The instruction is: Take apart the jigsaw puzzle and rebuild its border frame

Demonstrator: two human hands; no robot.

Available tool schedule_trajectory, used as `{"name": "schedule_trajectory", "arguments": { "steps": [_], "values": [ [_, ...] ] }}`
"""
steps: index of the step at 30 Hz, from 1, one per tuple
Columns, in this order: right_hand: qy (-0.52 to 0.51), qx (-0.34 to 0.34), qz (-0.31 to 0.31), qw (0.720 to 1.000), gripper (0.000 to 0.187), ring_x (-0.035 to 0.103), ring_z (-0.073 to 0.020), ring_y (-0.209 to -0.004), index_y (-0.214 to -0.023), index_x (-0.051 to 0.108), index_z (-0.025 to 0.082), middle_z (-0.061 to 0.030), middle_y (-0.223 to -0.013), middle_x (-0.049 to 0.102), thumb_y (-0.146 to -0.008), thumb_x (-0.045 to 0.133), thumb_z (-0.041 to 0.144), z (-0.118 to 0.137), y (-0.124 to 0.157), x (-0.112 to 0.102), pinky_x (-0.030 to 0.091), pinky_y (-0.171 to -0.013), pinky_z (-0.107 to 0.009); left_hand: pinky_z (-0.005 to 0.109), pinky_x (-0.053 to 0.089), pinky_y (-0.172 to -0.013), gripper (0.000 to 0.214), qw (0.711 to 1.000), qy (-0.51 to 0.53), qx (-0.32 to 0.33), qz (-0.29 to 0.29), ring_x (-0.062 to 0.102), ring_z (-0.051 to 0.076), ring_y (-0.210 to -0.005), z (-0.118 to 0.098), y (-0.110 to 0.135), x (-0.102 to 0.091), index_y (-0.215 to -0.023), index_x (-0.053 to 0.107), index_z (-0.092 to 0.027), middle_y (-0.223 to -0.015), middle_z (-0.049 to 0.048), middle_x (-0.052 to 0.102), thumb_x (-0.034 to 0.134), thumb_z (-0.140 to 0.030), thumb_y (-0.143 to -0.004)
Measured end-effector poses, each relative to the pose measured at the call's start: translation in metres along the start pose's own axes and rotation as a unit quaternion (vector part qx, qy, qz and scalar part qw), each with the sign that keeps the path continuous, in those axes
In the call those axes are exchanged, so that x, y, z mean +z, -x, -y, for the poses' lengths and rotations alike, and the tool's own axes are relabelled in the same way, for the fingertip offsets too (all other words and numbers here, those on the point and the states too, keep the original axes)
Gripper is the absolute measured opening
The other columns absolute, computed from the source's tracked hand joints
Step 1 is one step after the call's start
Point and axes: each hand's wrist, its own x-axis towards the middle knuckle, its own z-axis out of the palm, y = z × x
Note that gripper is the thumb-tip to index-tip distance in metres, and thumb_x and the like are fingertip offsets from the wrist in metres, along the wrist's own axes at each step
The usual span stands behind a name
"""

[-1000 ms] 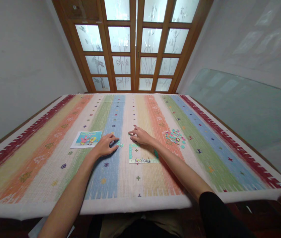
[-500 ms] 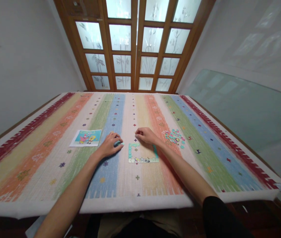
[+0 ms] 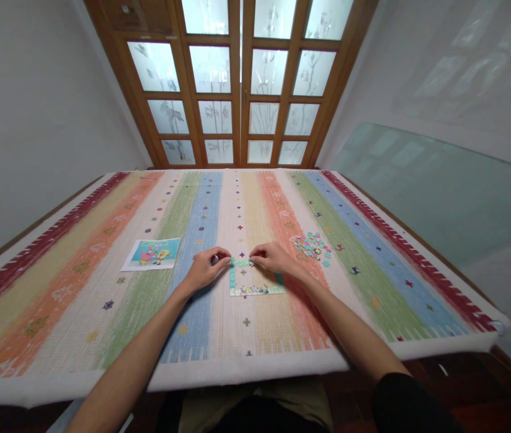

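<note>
A partly built jigsaw puzzle (image 3: 257,291) lies on the cloth in front of me, its border of teal pieces on the left and patterned pieces along the near side. Between my fingertips, at its far left corner, is a short strip of teal puzzle pieces (image 3: 241,263). My left hand (image 3: 210,267) is closed in a pinch at the strip's left end. From the other side, my right hand (image 3: 275,259) pinches at the right end; its fingers and forearm hide part of the puzzle's far and right border.
Loose puzzle pieces (image 3: 312,246) lie in a heap to the right of my right hand. On the left is a picture card (image 3: 151,254) with two cartoon figures. A striped tablecloth (image 3: 142,325) covers the table; wooden glazed doors (image 3: 240,120) stand behind it.
My left hand has moved right, bringing teal pieces to the puzzle's far left corner. My right hand has come down toward me, and both hands now meet at the strip.
</note>
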Motion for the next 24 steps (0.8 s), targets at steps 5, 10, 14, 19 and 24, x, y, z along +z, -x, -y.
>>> {"name": "schedule_trajectory", "arguments": {
  "steps": [5,10,14,19,24],
  "values": [
    [0.022,-0.012,-0.007,1.0,0.015,0.061,-0.0164,-0.069,-0.088,0.081,0.016,-0.007,-0.081,0.075,-0.086,0.067,0.014,0.001,0.0,0.005,0.044,-0.069,-0.028,0.03,0.047,-0.066,0.021,1.0,0.01,-0.003,-0.018,0.056,0.015,-0.064,-0.003,0.0,0.009,-0.089,0.073,-0.019,-0.078,0.0017,0.072,0.062,-0.037,-0.093],
    [0.041,-0.028,-0.021,0.999,0.014,0.061,-0.0176,-0.076,-0.087,0.079,0.016,-0.0073,-0.086,0.073,-0.085,0.066,0.012,0.001,0.001,0.007,0.045,-0.076,-0.03,0.03,0.046,-0.065,0.021,1.0,0.012,-0.001,-0.013,0.056,0.015,-0.065,-0.005,0.002,0.012,-0.092,0.075,-0.019,-0.079,0.0022,0.072,0.063,-0.037,-0.093],
    [0.015,-0.07,-0.035,0.997,0.018,0.063,-0.0181,-0.083,-0.103,0.076,0.016,-0.0091,-0.097,0.073,-0.088,0.068,0.017,0.0,0.005,0.003,0.047,-0.079,-0.03,0.03,0.047,-0.067,0.02,1.0,0.023,0.01,0.011,0.056,0.015,-0.066,-0.008,0.003,0.015,-0.097,0.076,-0.018,-0.082,0.0037,0.072,0.062,-0.032,-0.093],
    [-0.044,-0.199,-0.024,0.979,0.03,0.065,-0.0214,-0.095,-0.11,0.073,0.02,-0.0083,-0.104,0.074,-0.081,0.078,0.024,-0.008,0.012,0.002,0.05,-0.087,-0.035,0.03,0.048,-0.072,0.02,0.998,0.032,0.009,0.051,0.056,0.015,-0.071,-0.01,0.006,0.024,-0.106,0.075,-0.019,-0.087,0.0032,0.069,0.065,-0.024,-0.089],
    [-0.031,-0.233,-0.038,0.971,0.018,0.065,-0.0216,-0.092,-0.101,0.076,0.021,-0.0069,-0.095,0.075,-0.083,0.078,0.023,-0.013,0.017,0.005,0.05,-0.084,-0.036,0.031,0.049,-0.076,0.024,0.996,0.049,0.02,0.071,0.057,0.016,-0.075,-0.012,0.006,0.031,-0.108,0.076,-0.018,-0.087,0.0035,0.067,0.064,-0.018,-0.086]
  ]
}}
